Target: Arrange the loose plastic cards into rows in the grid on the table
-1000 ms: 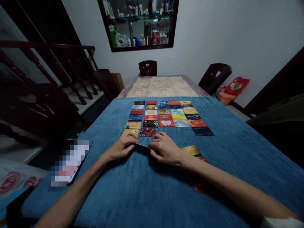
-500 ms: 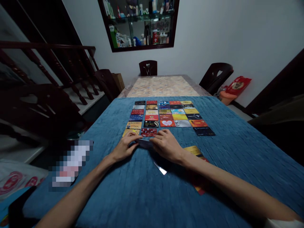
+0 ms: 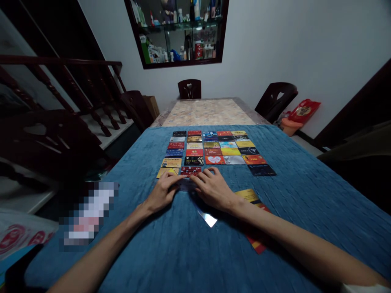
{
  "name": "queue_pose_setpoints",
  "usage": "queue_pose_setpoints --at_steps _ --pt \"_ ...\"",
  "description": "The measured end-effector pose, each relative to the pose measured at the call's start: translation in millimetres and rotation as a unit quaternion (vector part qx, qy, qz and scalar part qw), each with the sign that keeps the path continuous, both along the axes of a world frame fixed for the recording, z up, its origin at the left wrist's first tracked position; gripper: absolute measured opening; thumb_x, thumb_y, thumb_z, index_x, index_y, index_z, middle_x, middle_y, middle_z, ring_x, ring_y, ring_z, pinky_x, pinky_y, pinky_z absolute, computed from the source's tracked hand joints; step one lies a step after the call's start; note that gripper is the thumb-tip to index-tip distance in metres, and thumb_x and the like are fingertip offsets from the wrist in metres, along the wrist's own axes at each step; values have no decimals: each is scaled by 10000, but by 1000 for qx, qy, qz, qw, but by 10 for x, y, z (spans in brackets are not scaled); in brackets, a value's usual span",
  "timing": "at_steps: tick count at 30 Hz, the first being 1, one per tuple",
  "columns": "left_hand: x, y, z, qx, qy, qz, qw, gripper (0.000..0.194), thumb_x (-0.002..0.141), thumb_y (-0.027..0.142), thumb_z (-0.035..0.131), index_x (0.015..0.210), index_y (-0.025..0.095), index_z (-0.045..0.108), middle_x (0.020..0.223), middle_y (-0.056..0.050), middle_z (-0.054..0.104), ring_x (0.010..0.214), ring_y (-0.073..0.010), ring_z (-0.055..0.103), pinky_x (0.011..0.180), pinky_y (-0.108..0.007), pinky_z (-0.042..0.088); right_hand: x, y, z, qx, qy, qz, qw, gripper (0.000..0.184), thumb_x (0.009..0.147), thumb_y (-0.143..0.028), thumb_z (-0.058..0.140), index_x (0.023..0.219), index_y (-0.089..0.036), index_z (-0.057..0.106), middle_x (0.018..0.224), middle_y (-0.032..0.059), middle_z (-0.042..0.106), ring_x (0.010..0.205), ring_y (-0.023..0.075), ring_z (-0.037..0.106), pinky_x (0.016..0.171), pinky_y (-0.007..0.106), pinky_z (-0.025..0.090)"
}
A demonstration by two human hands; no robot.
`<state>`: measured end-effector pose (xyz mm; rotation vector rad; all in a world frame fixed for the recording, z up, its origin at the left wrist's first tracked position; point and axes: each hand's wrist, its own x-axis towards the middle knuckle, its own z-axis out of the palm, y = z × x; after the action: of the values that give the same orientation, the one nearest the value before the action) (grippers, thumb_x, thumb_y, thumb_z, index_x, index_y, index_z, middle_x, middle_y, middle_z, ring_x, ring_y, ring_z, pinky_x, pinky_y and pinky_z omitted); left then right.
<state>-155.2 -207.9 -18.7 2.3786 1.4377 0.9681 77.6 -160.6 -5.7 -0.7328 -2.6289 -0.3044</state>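
My left hand (image 3: 163, 191) and my right hand (image 3: 213, 189) meet at a dark card (image 3: 185, 185). Both sets of fingers are curled onto its sides and upper edge, hiding much of its face. It lies low against the cloth, just below a red card (image 3: 191, 171) in the bottom row of a grid of several colourful cards. The left fingers also partly cover a yellow card (image 3: 165, 171). Below my right hand a shiny silver card (image 3: 209, 219) pokes out. Gold and red cards (image 3: 249, 195) lie partly under my right forearm.
A blue cloth (image 3: 146, 252) covers the near part of the table. A phone-like object (image 3: 91, 215), blurred out, rests at the left. Dark chairs (image 3: 276, 99) stand around the table, and a white bag (image 3: 24, 232) is at lower left.
The dark card has tipped from nearly edge-on to flatter and moved slightly up toward the red card, with both hands following. The silver card has come into sight below my right hand.
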Motion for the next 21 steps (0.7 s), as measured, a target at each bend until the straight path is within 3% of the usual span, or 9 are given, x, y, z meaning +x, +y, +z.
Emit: queue_pose_setpoints --at_steps 7,15,21 --pt "-9 17 -20 -11 -27 17 999 393 889 87 543 1241 218 659 1063 -62 694 1033 -205 614 946 -385 527 -4 -11 1 -11 -22 -19 1000 515 879 -344 683 1345 -193 522 1167 119 633 1063 285 521 936 452 338" --pt "-35 40 -9 -32 -45 21 998 364 891 133 573 1233 223 661 1105 -67 696 1044 -207 629 967 -399 524 -15 -10 -6 8 -9 -24 1000 351 947 -243 540 1292 -179 548 1149 119 641 1021 262 526 921 442 340" --pt "-18 73 -33 -7 -28 36 999 413 902 187 585 1311 238 600 1159 -74 678 1101 -224 621 1005 -433 514 6 52 7 38 -1 -23 999 346 960 -202 468 1295 -154 540 1174 114 656 1027 264 529 929 455 346"
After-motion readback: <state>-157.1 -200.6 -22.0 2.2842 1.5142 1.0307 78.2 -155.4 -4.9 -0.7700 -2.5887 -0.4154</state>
